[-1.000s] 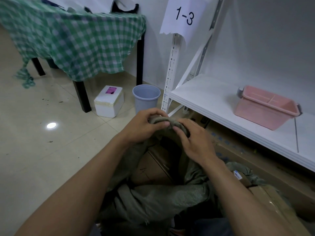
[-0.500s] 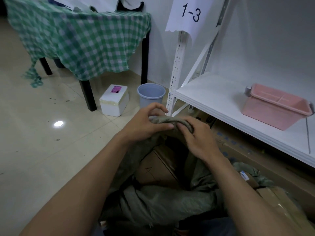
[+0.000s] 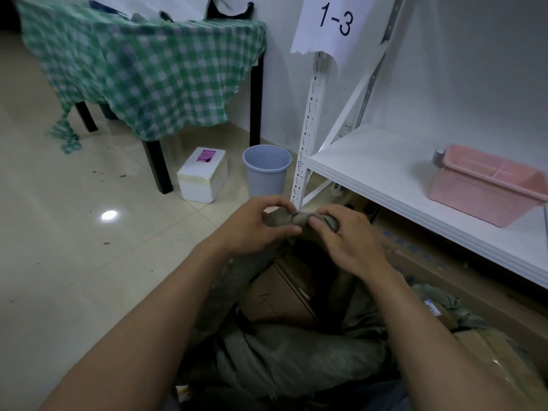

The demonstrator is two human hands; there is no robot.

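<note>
A grey-green woven sack (image 3: 296, 360) lies on the floor in front of me, its mouth pulled up and bunched. My left hand (image 3: 255, 226) pinches the rolled top edge of the sack from the left. My right hand (image 3: 344, 238) pinches the same rolled edge from the right, fingers curled over it. A brown cardboard box (image 3: 281, 295) shows inside the sack's dark opening. The lower part of the sack is hidden behind my forearms.
A white shelf (image 3: 385, 170) stands on the right, carrying a pink plastic basket (image 3: 486, 185) and a paper sign reading 1-3 (image 3: 335, 22). A grey bin (image 3: 267, 170) and a white foam box (image 3: 204, 173) sit beside a table with a green checked cloth (image 3: 142, 69). Cardboard boxes (image 3: 444, 277) lie under the shelf.
Both hands have kept hold of the sack's top edge and twisted it tighter between them. The view has shifted slightly to the left and downward.
</note>
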